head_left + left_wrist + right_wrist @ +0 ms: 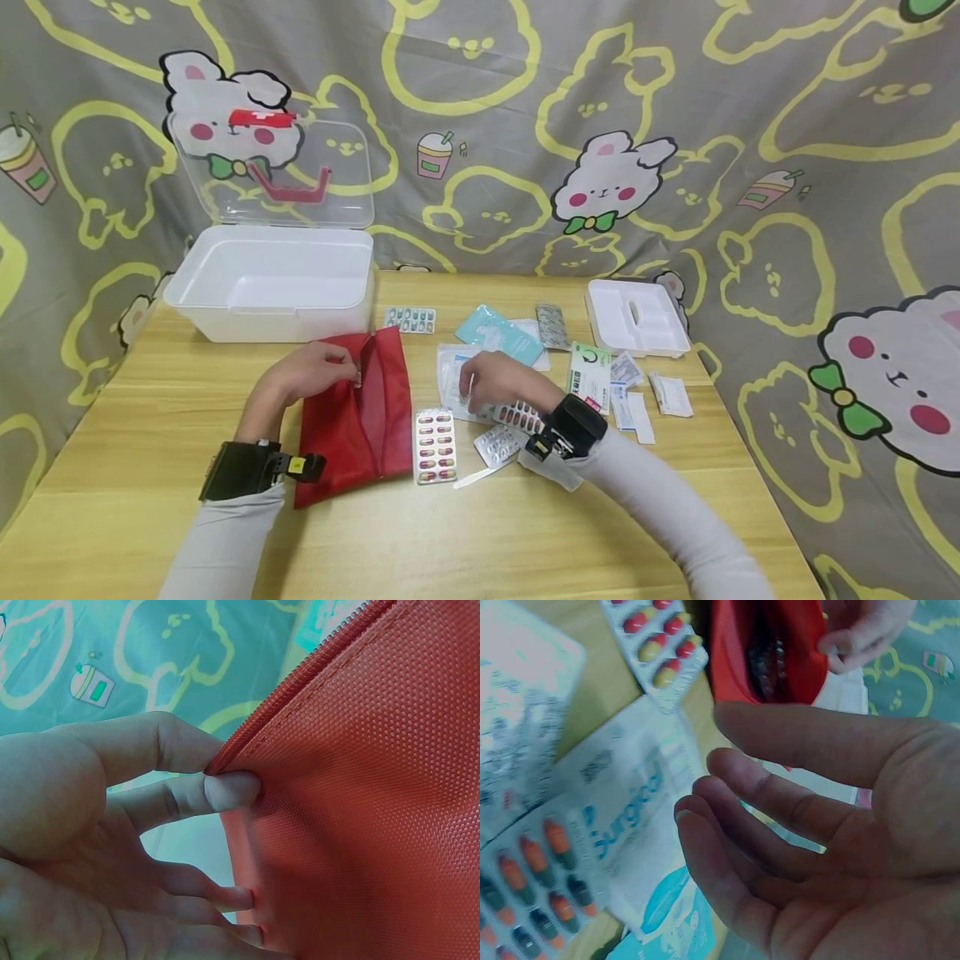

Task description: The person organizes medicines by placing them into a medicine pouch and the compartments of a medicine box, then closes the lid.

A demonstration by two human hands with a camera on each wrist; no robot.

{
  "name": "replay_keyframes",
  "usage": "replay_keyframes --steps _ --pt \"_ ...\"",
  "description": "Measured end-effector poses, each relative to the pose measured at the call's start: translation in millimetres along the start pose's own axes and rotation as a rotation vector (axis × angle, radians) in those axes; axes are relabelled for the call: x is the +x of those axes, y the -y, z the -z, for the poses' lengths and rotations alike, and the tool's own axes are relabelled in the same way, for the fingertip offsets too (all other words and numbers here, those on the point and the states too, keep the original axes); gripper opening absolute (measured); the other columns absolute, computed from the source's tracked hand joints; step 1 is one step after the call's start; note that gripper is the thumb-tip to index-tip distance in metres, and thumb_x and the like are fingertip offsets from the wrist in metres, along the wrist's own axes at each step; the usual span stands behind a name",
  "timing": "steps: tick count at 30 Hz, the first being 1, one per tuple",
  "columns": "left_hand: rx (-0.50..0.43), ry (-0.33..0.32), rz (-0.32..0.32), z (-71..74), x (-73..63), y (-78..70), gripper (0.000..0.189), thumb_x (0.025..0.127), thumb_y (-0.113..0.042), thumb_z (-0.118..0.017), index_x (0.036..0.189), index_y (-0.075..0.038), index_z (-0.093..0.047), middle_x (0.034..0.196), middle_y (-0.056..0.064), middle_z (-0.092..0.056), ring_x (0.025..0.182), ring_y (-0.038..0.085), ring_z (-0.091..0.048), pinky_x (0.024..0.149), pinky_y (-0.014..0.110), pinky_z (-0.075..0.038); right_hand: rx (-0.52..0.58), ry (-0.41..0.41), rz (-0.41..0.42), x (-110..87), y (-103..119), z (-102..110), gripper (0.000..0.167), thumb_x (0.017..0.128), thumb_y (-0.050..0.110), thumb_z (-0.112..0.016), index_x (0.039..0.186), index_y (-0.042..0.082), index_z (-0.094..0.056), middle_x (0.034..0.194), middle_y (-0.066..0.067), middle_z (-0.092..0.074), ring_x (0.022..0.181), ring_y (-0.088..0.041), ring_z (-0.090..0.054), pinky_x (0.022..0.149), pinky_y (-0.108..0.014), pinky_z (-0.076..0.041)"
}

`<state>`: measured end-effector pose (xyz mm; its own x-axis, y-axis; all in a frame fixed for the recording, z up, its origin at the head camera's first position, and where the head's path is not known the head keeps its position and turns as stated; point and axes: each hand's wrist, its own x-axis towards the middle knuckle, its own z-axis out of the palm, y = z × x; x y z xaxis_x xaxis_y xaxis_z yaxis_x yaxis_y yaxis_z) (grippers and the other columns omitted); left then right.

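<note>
My left hand [315, 371] pinches the zipped edge of a red pouch [337, 442] between thumb and forefinger, seen closely in the left wrist view. The pouch gapes along its zipper; in the right wrist view something dark and shiny [765, 671] shows inside. My right hand [498, 379] holds nothing, its fingers loosely bent, over a white packet printed "Surgical" [641, 832]. Beside that packet lies a blister pack of orange and dark green capsules [536, 885]. Between pouch and right hand is a blister pack of red and yellow capsules [435, 446].
At the back left stands a white box [270, 325] with its clear lid raised. Behind the right hand lie a teal packet [491, 332] and a grey blister pack [552, 327]. Farther right are a green-and-white carton [591, 375], several small packets and a white tray [611, 333].
</note>
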<state>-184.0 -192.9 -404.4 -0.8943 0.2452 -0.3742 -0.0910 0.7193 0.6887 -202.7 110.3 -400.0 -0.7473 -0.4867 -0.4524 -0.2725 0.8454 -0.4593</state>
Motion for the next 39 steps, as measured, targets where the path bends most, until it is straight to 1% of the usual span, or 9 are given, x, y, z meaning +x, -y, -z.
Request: replay_keyframes --steps 4,7,10,14,17,23,28,35,39 --pt "0.004 -0.004 -0.001 0.0 0.5 0.3 0.016 0.093 -0.021 -0.065 0.088 -0.006 -0.069 0.087 0.010 -0.062 0.092 0.027 -0.057 0.073 0.036 -0.050 -0.044 0.066 -0.013 -8.6 -0.8 -9.0 0.029 0.074 -0.001 -0.079 0.098 0.011 -0.072 0.090 -0.001 -0.065 0.082 -0.018 -0.060 0.070 -0.030 -0.051" --pt "0.007 -0.005 -0.002 0.4 0.8 0.4 0.016 0.093 -0.021 -0.064 0.088 -0.006 -0.069 0.086 0.010 -0.061 0.091 0.026 -0.057 0.072 0.035 -0.049 -0.078 0.110 -0.051 -11.5 -0.1 -18.1 0.028 0.075 -0.003 -0.077 0.096 0.013 -0.072 0.093 0.000 -0.066 0.084 -0.017 -0.060 0.071 -0.030 -0.052" --pt "0.006 -0.003 -0.001 0.9 1.0 0.7 0.016 0.093 -0.021 -0.064 0.088 -0.006 -0.069 0.086 0.010 -0.061 0.090 0.026 -0.057 0.072 0.035 -0.049 -0.116 0.142 -0.076 -13.3 -0.3 -27.0 0.023 0.076 -0.003 -0.076 0.089 0.015 -0.070 0.089 0.001 -0.064 0.083 -0.016 -0.059 0.071 -0.029 -0.050" --pt "0.004 0.001 0.001 1.6 1.1 1.4 0.016 0.093 -0.021 -0.065 0.089 -0.006 -0.069 0.087 0.010 -0.061 0.091 0.026 -0.057 0.073 0.036 -0.049 -0.173 0.129 -0.057 -14.1 -2.0 -36.6 0.022 0.074 -0.004 -0.073 0.077 0.016 -0.064 0.080 0.001 -0.060 0.076 -0.016 -0.055 0.066 -0.028 -0.046" --pt "0.006 0.003 0.001 2.0 1.4 1.6 0.016 0.093 -0.021 -0.064 0.089 -0.006 -0.069 0.087 0.010 -0.061 0.092 0.027 -0.057 0.073 0.036 -0.050 -0.197 0.109 -0.046 -13.9 -3.0 -41.1 0.024 0.074 -0.003 -0.073 0.072 0.017 -0.060 0.076 0.002 -0.058 0.074 -0.015 -0.054 0.065 -0.027 -0.044" --pt "0.010 0.002 0.012 1.6 2.3 2.2 0.015 0.093 -0.020 -0.064 0.088 -0.007 -0.069 0.086 0.010 -0.062 0.091 0.026 -0.057 0.074 0.035 -0.050 -0.211 0.102 -0.052 -12.9 -4.1 -44.6 0.024 0.073 0.000 -0.076 0.071 0.018 -0.061 0.075 0.003 -0.058 0.073 -0.015 -0.054 0.064 -0.027 -0.044" --pt "0.011 0.000 0.006 0.5 1.8 2.1 0.015 0.093 -0.020 -0.064 0.087 -0.007 -0.069 0.085 0.010 -0.062 0.090 0.026 -0.057 0.073 0.035 -0.049 -0.208 0.105 -0.052 -11.8 -4.2 -43.7 0.023 0.075 -0.001 -0.074 0.071 0.018 -0.062 0.075 0.002 -0.059 0.073 -0.015 -0.055 0.064 -0.027 -0.046" --pt "0.022 -0.002 0.001 0.3 0.1 1.5 0.016 0.092 -0.021 -0.065 0.089 -0.006 -0.070 0.088 0.010 -0.062 0.092 0.027 -0.057 0.073 0.036 -0.050 -0.195 0.128 -0.031 -8.1 -4.1 -39.7 0.024 0.078 -0.004 -0.070 0.070 0.017 -0.063 0.072 0.002 -0.059 0.071 -0.014 -0.056 0.062 -0.025 -0.047" --pt "0.025 -0.004 -0.003 0.0 1.1 1.5 0.016 0.092 -0.021 -0.066 0.089 -0.006 -0.070 0.086 0.010 -0.062 0.091 0.026 -0.057 0.072 0.034 -0.049 -0.168 0.119 -0.004 -6.7 -2.8 -33.6 0.023 0.079 -0.004 -0.069 0.070 0.016 -0.063 0.072 0.002 -0.059 0.071 -0.015 -0.055 0.063 -0.025 -0.046"
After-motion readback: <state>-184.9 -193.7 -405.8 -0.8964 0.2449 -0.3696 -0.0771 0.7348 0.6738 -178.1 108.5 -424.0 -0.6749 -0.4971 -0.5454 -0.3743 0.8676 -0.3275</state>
